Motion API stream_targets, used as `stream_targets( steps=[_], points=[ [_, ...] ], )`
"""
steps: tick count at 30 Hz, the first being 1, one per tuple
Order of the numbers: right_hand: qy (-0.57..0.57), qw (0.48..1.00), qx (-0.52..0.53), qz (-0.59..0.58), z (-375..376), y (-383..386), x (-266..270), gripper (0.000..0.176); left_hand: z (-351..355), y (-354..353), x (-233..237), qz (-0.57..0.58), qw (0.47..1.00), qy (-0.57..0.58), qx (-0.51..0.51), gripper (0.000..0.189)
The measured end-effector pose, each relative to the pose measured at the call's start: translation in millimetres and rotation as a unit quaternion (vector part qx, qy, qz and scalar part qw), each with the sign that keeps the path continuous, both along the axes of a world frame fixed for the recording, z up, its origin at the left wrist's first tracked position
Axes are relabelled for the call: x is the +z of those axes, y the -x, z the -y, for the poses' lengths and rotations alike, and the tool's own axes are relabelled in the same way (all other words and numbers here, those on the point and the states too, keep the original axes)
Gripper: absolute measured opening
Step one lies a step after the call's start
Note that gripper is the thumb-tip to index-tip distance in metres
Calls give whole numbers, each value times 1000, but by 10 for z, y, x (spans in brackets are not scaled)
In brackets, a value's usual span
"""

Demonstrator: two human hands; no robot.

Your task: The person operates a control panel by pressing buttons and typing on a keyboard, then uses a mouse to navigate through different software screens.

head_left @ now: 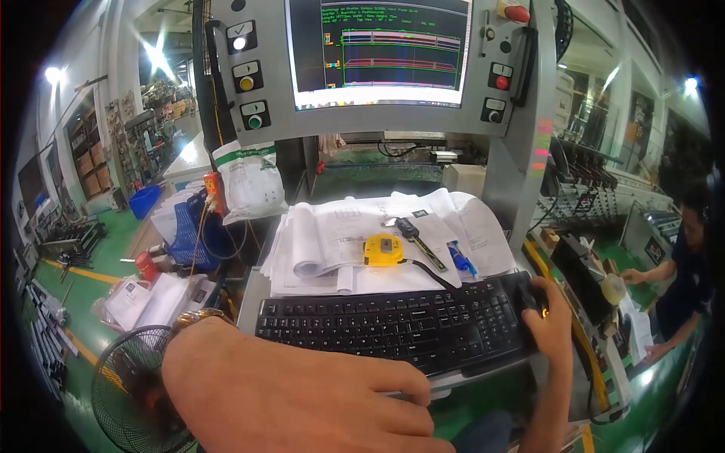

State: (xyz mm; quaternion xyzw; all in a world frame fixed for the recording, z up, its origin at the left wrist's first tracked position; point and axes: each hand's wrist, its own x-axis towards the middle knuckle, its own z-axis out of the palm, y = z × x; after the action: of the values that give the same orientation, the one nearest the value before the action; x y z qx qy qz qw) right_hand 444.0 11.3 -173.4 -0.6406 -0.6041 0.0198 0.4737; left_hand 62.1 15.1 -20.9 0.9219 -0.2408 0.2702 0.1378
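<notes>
While the right grip (557, 315) is clasping a black mouse (521, 288) at the keyboard's (393, 328) 3 o'clock, the left grip (310, 389) is sitting at its 7 o'clock, fingers curling; can't tell if it's clamping anything. Yellow tape measure (381, 252) is lying on papers (340, 219) at 12 o'clock. Monitor (393, 57) is showing line drawings beyond, also at 12.

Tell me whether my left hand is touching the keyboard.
Cannot tell: in the head view, the left hand overlaps the near edge of the keyboard, hiding any contact or gap underneath.
</notes>
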Motion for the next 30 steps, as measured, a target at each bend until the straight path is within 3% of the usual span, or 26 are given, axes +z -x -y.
stream_targets(
  steps=[4,9,24,30],
  points=[
    [-1,1000,0,9,-3,5,-9,57,-39,14,-87,-8,1000,-27,2,64],
    [24,999,14,-16,33,60,50,57,-13,48,85,-44,998,53,-4,65],
    [3,999,36,-3,2,14,-3,59,-44,50,-12,-5,999,-47,-3,65],
    [4,999,36,31,2,-11,-6,52,17,100,99,-13,1000,13,-5,63]
  ],
)
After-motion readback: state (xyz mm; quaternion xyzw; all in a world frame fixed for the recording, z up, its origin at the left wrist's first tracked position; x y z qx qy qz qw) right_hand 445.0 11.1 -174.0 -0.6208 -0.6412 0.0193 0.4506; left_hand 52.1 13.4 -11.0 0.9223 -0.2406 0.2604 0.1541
